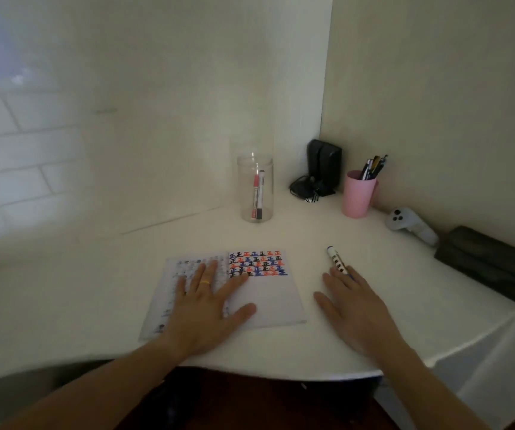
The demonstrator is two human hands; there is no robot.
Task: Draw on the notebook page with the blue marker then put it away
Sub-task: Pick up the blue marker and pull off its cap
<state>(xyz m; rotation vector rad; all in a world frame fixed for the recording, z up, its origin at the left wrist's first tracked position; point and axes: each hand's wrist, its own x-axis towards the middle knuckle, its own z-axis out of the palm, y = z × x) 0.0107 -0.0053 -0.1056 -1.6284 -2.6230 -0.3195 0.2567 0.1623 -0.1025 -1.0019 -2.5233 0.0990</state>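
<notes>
The blue marker (pixel 337 262) is lying on the white table (pixel 101 283) right of centre in the frame, its capped tip pointing toward the upper left and its lower end passing under the fingertips of the right hand (pixel 354 308). That hand is resting flat and spread, fingers extended; it is touching the marker's end but is not closing around it. The printing on the barrel is showing only as dark blocks, too small to read.

Left of the marker, the open notebook (pixel 268 301) is lying at lower centre. The left hand (pixel 206 301), also flat and open with a ring on one finger, is pressing across the spine, probably to be keeping the pages from lifting while drawing. The right page is carrying rows of repeated marks in black, red and blue resembling the character 正; the lower part is remaining blank. The left page is showing only faint show-through.

Above centre, a clear jar (pixel 255 188) is holding a red marker and a black one upright, likely the place for putting the blue one away. At upper right, a pink cup (pixel 358 193) is holding pens.
</notes>
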